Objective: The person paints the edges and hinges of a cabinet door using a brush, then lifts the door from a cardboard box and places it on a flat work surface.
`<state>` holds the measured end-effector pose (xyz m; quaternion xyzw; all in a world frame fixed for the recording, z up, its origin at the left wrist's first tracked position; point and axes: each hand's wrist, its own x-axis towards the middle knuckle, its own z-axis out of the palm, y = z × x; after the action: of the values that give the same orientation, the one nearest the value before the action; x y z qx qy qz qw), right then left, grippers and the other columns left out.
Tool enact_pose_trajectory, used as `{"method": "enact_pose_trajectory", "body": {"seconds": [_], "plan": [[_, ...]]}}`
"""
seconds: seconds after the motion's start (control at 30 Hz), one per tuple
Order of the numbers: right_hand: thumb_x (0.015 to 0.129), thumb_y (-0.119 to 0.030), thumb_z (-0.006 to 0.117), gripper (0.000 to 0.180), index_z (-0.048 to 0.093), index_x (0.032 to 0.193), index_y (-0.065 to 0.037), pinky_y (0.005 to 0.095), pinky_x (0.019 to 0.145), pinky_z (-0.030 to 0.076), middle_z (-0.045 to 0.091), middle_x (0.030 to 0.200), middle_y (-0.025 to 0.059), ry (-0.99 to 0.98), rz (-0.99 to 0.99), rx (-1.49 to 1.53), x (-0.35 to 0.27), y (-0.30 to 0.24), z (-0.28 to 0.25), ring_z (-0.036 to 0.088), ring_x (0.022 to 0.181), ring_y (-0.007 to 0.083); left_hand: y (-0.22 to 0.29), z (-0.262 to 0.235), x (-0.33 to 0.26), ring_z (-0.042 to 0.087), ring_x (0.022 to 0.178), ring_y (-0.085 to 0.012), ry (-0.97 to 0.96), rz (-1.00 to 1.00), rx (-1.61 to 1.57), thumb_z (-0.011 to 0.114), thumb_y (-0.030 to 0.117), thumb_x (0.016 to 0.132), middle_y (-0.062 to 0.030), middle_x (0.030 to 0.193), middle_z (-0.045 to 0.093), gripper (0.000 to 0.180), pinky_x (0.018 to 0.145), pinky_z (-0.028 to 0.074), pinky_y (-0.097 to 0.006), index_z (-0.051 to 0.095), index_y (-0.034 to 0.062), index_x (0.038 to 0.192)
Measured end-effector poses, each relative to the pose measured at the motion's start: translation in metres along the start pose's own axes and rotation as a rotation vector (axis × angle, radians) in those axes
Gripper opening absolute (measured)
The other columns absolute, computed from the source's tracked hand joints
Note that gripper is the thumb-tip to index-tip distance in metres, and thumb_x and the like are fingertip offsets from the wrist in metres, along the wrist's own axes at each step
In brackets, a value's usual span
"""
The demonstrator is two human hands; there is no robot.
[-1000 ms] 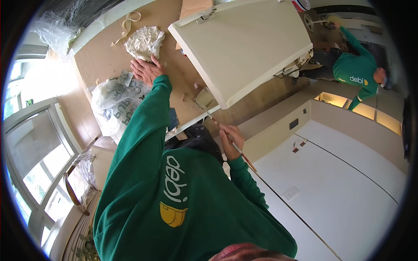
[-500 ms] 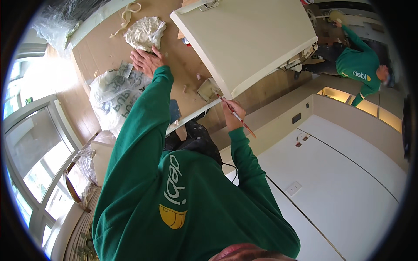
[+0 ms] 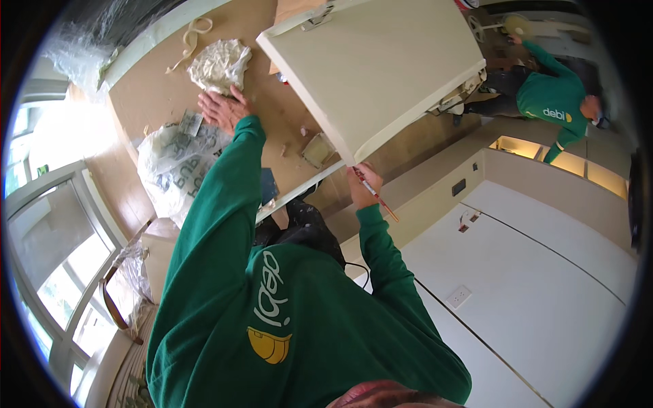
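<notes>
My right hand (image 3: pixel 363 189) grips a thin paintbrush (image 3: pixel 382 205) with a reddish handle. Its bristle end meets the lower corner of a cream cabinet panel (image 3: pixel 388 75), where my fingers partly hide it; I cannot tell if the tip touches. My left hand (image 3: pixel 224 111) rests with fingers spread on a brown-covered worktop (image 3: pixel 269 136). Just beyond those fingers lies a crumpled off-white wad (image 3: pixel 219 66), perhaps cloth or plastic. Beside the left wrist is a bunched white plastic bag (image 3: pixel 173 160) with dark print. A small squarish pale container (image 3: pixel 317 151) stands near the worktop's front edge.
A curled pale strip (image 3: pixel 192 42) lies at the far left of the worktop. Clear plastic sheeting (image 3: pixel 81 58) hangs behind it. Windows (image 3: pixel 61 231) line the left side. A co-worker in green (image 3: pixel 551 95) works at far right, near white wall panels (image 3: pixel 517 272).
The brush has come away from beside the small container to the panel's lower corner, my right hand shifting slightly towards me. My left hand stays flat by the wad.
</notes>
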<state>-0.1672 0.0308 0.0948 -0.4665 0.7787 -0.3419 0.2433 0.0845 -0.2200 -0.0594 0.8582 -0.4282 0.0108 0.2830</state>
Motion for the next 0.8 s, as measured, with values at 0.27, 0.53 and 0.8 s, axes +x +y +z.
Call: {"method": "enact_pose_trajectory", "body": {"seconds": [0.27,0.53,0.8], "plan": [[0.093,-0.012,0.073,0.019,0.079,0.111,-0.006,0.0360,0.079,0.058,0.073,0.099,0.0110,0.044,-0.089,0.047,-0.014,0.007,-0.005,0.070,0.084,0.0248,-0.023,0.032,0.002,0.049,0.146,-0.0345,0.202,0.043,0.150,0.049,0.069,0.100,-0.0164,0.156,0.056,0.084,0.114,0.040,-0.053,0.054,0.0044,0.153],[0.105,-0.024,0.066,0.030,0.076,0.127,-0.006,0.0304,0.087,0.056,0.077,0.110,0.0095,0.127,0.149,0.222,-0.050,-0.009,-0.061,0.070,0.104,0.0159,-0.003,0.047,0.005,0.052,0.144,-0.0341,0.265,0.153,0.229,0.050,0.068,0.103,-0.0144,0.156,0.056,0.076,0.114,0.041,-0.054,0.059,0.0066,0.147],[0.112,-0.028,0.057,0.039,0.071,0.120,0.008,0.0296,0.086,0.053,0.075,0.106,0.0129,0.604,0.092,0.488,-0.046,-0.080,-0.160,0.067,0.092,0.0156,-0.007,0.033,0.000,0.051,0.146,-0.0313,0.213,-0.021,0.457,0.044,0.071,0.102,-0.0121,0.158,0.055,0.080,0.112,0.042,-0.050,0.056,0.0095,0.152]]}}
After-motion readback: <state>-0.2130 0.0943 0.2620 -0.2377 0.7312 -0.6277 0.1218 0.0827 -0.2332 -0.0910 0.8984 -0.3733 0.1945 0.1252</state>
